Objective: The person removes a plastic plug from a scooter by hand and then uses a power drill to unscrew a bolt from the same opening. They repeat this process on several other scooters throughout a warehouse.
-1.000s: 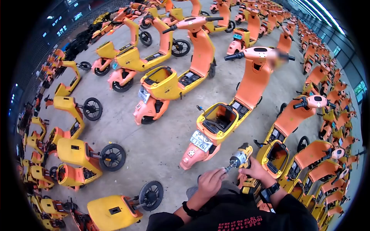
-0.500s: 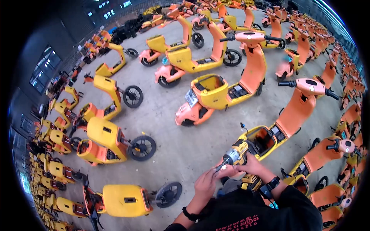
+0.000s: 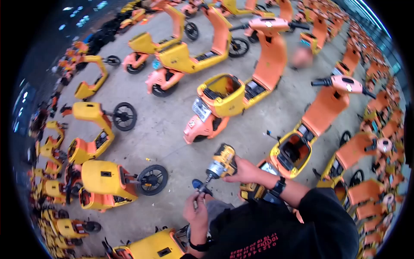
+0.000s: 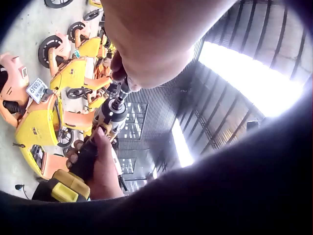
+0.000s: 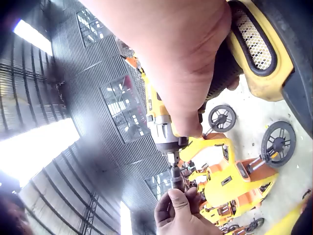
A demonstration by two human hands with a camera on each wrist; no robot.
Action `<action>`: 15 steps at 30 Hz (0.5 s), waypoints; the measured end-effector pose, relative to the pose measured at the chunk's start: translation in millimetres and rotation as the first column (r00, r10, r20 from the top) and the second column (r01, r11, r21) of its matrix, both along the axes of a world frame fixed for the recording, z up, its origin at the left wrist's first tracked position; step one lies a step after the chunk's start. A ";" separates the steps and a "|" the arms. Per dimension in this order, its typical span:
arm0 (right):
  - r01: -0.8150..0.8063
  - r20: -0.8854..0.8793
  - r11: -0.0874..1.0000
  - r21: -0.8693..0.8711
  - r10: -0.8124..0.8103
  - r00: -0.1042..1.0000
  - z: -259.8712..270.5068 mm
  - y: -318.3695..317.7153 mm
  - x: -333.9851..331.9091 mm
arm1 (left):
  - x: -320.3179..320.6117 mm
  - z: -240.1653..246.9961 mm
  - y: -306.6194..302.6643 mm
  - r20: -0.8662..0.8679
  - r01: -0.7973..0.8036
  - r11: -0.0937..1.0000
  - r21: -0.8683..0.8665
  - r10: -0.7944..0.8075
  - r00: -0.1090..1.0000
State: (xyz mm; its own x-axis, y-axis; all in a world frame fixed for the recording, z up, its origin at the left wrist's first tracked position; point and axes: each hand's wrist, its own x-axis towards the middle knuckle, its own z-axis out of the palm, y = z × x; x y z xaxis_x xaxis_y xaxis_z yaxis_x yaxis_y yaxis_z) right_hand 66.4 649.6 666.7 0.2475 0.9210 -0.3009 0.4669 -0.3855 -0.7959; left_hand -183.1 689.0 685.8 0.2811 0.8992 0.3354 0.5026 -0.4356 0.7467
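My right hand [image 3: 248, 171] grips the handle of a yellow and black cordless impact driver [image 3: 223, 160], its grey nose angled down toward my left hand [image 3: 196, 211]. A slim metal bit holder [image 3: 205, 184] extends from the nose. At its far end, my left thumb and fingers pinch it, as the right wrist view also shows, where the left hand [image 5: 183, 213] covers the tip. The battery base [image 3: 252, 191] hangs beneath the right hand near the dark shirt. From the left wrist view, the right hand [image 4: 103, 161] wraps round the driver's handle.
An orange and yellow scooter [image 3: 293, 151] with an open seat bin stands close on the right. Another scooter [image 3: 228, 103] stands ahead, and one with a yellow panel [image 3: 103, 177] lies to the left. Many more line the concrete floor [image 3: 151, 129].
The head view has swung about. Both hands and the driver now appear further left in it, away from the scooter on the right. The left fingers stay at the bit end throughout.
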 end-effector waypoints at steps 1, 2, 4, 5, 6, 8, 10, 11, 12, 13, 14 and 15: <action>-0.001 0.031 0.998 -0.068 0.003 1.000 8.2 20.7 -9.7 | -9.1 0.9 22.4 0.020 0.021 1.000 -0.009 -0.020 1.000; 0.028 0.024 0.998 -0.055 -0.027 0.999 -1.4 36.0 -19.9 | -15.2 -2.0 48.9 0.050 0.040 0.999 -0.006 -0.039 0.998; 0.074 0.021 0.995 -0.064 -0.073 0.997 -10.0 71.6 -41.1 | -33.7 -11.5 99.6 0.042 0.114 0.993 -0.002 -0.114 0.993; 0.105 0.015 0.990 -0.098 -0.104 0.995 -7.3 88.8 -52.0 | -43.5 -11.2 119.9 0.025 0.140 0.990 0.018 -0.141 0.990; 0.127 0.007 0.983 -0.130 -0.127 0.992 -4.6 103.6 -61.9 | -51.2 -7.4 141.5 -0.016 0.174 0.982 0.068 -0.173 0.985; 0.158 -0.021 0.981 -0.113 -0.161 0.987 -13.8 127.6 -79.6 | -69.3 -1.5 176.7 0.006 0.173 0.984 0.036 -0.173 0.985; 0.218 -0.091 0.975 -0.036 -0.220 0.971 -10.9 150.3 -88.8 | -80.4 -0.7 209.2 0.057 0.168 0.985 0.027 -0.169 0.984; 0.226 -0.091 0.973 -0.039 -0.229 0.969 -13.4 158.5 -91.6 | -83.9 -0.9 223.7 0.056 0.176 0.984 0.024 -0.177 0.983; 0.263 -0.156 0.965 -0.020 -0.263 0.952 -21.2 164.5 -92.6 | -84.2 -0.4 237.1 0.119 0.123 0.975 -0.185 -0.102 0.988; 0.301 -0.220 0.954 -0.002 -0.294 0.930 -29.3 168.4 -92.3 | -84.8 -0.5 249.3 0.161 0.078 0.918 -0.388 -0.015 0.987; 0.328 -0.236 0.944 -0.033 -0.326 0.915 -34.5 170.2 -90.1 | -86.0 -14.0 264.2 0.239 0.101 0.878 -0.468 0.015 0.971; 0.345 -0.236 0.938 -0.032 -0.342 0.910 -34.3 169.0 -87.0 | -89.6 -35.4 279.3 0.240 0.118 0.877 -0.466 -0.002 0.971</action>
